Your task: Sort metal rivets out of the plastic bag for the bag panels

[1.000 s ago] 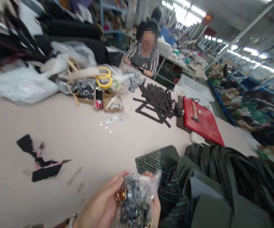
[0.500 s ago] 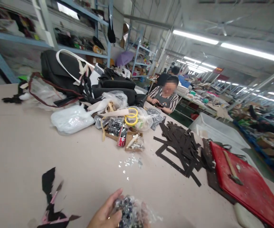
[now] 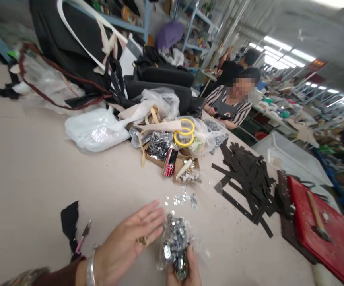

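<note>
My left hand (image 3: 133, 234) is stretched out palm up, its fingers extended, beside a clear plastic bag of small shiny metal pieces (image 3: 174, 238). A small gold-coloured item (image 3: 142, 240) shows at its fingers; whether it is a ring or a loose part I cannot tell. At the bottom of the view my right hand (image 3: 193, 267) grips the bag from below. Just beyond the bag, loose silver pieces (image 3: 183, 198) lie scattered on the table (image 3: 34, 167). A black fabric scrap (image 3: 69, 222) and a pink-handled tool (image 3: 82, 238) lie left of my left hand.
Small open boxes (image 3: 186, 174), a red-and-black phone-like item (image 3: 170, 163) and yellow-handled scissors (image 3: 184, 139) sit mid-table. Black strips (image 3: 246, 178) are heaped to the right, near a red board (image 3: 317, 222) bearing a hammer (image 3: 316, 214). Black bags (image 3: 162, 85) stand behind; a person (image 3: 234, 99) sits beyond.
My view has shifted lower and to the left. The bag is raised further into view, now in my right hand, while my left hand has come off it and opened out.
</note>
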